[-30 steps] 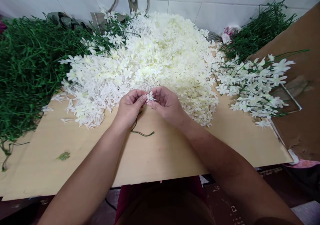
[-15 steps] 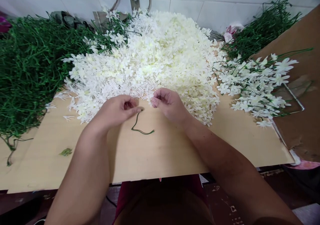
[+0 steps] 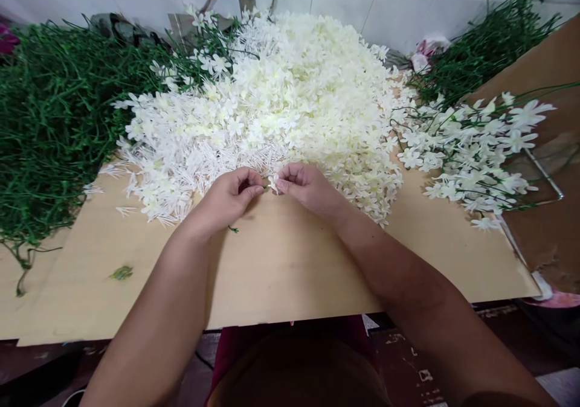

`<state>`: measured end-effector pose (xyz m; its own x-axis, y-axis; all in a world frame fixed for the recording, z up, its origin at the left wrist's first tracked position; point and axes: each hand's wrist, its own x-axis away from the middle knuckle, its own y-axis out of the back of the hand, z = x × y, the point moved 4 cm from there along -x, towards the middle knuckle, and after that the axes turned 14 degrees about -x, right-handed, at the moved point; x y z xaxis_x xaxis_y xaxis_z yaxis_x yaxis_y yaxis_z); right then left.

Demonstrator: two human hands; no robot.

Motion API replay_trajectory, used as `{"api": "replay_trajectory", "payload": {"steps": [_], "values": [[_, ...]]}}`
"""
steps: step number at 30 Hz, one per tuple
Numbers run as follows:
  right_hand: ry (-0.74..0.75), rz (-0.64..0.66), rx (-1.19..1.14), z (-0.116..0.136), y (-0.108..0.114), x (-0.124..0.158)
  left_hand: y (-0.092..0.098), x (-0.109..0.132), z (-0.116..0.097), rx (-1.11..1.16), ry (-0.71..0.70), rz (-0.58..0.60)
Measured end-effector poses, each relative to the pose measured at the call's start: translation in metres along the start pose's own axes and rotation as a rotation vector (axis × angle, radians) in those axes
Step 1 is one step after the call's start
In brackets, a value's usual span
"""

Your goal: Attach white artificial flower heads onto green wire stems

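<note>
Left hand: pinching the tip of a thin green stem between thumb and forefinger, the rest trailing under the wrist
Right hand: fingertips clamping a small white blossom, meeting the stem tip just above the board
Risk: the wiry stem is probably bending, so the blossom may be slipping or seating crooked
Blossom pile: papery star petals and spiky stalks lying loose just behind the hands

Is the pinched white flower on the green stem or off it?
Cannot tell: the flower in the right hand touches the stem tip in the left hand; the joint is hidden.
</note>
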<state>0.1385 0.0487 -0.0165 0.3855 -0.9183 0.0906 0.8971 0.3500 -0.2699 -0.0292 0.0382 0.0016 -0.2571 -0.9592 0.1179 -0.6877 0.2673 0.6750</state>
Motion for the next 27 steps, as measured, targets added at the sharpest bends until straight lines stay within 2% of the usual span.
{"api": "replay_trajectory", "payload": {"steps": [3, 6, 16, 21, 27], "values": [[-0.022, 0.001, -0.016, 0.0016, 0.0007, 0.0000, -0.0033, -0.0026, 0.0011, 0.189, 0.034, -0.008], [-0.029, -0.018, -0.028, 0.0025, 0.0020, -0.0005, -0.0039, -0.0040, 0.0030, 0.249, 0.074, -0.006], [-0.008, -0.059, 0.003, -0.0003, -0.0010, -0.0017, -0.0031, -0.0053, 0.0012, 0.215, 0.036, -0.052], [0.076, -0.083, 0.091, -0.0007, -0.0025, -0.0002, -0.0041, -0.0054, -0.0010, 0.222, 0.066, -0.065], [0.155, -0.061, 0.088, -0.0010, -0.0075, 0.0002, -0.0061, -0.0079, 0.0024, 0.205, 0.074, -0.069]]}}
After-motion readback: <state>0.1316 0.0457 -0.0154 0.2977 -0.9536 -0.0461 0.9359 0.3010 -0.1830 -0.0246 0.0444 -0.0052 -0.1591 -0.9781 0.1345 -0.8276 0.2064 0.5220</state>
